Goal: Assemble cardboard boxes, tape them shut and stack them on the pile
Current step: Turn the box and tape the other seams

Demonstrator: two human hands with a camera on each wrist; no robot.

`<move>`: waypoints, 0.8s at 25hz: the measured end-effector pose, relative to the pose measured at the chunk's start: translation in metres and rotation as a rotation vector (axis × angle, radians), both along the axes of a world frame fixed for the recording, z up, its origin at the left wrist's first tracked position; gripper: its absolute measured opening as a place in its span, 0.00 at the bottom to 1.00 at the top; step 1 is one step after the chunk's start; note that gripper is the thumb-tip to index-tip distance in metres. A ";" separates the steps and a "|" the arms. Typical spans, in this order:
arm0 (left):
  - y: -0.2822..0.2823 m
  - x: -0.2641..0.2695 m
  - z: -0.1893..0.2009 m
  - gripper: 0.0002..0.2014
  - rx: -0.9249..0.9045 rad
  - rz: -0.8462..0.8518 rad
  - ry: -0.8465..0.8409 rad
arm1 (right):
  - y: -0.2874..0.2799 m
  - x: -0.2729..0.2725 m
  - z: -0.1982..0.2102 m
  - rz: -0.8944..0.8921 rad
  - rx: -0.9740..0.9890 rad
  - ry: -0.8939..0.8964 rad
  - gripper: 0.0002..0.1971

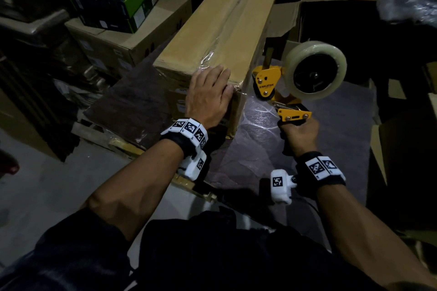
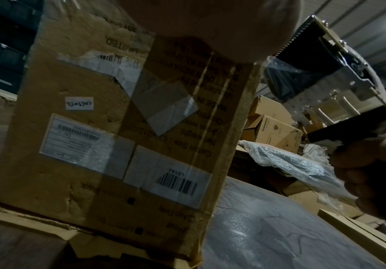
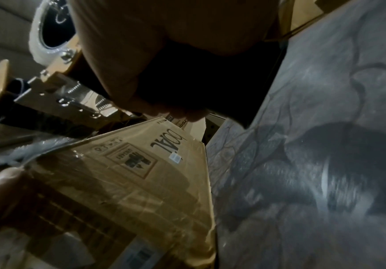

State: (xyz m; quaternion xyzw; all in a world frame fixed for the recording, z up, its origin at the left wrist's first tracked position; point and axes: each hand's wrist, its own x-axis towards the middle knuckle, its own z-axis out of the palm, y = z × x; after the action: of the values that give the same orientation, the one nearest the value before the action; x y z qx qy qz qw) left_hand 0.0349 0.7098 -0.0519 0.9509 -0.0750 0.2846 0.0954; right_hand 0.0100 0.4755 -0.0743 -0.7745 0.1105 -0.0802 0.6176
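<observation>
Box (image 1: 220,38) taped along its top seam; left hand (image 1: 208,97) pressed flat on its near corner, right hand (image 1: 299,134) gripping tape gun (image 1: 295,82) beside it.

Both forearms are bare below dark sleeves (image 1: 78,238) pushed up near the elbows. Each wrist wears a black strap (image 1: 331,179) carrying white blocks printed with black square-pattern markers (image 1: 190,126), plus a white camera housing (image 1: 280,186).
</observation>
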 end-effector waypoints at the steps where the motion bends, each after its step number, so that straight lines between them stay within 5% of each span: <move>1: 0.000 -0.001 0.000 0.24 -0.004 -0.006 0.007 | -0.004 0.002 0.000 0.008 -0.043 0.010 0.12; 4: 0.000 -0.002 0.003 0.24 -0.009 -0.008 0.021 | -0.016 0.006 0.006 0.050 -0.232 0.049 0.07; 11: -0.002 -0.003 0.000 0.24 0.003 -0.009 0.016 | -0.026 0.005 0.028 0.024 -0.749 -0.023 0.16; 20: -0.001 -0.004 0.000 0.23 0.046 -0.022 0.008 | -0.032 -0.004 0.027 0.019 -0.683 0.006 0.18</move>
State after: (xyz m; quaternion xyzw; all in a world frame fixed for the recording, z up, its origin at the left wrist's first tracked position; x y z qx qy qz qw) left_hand 0.0311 0.7088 -0.0524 0.9531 -0.0917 0.2780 0.0770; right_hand 0.0062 0.4433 -0.0477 -0.9378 0.0720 -0.1043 0.3232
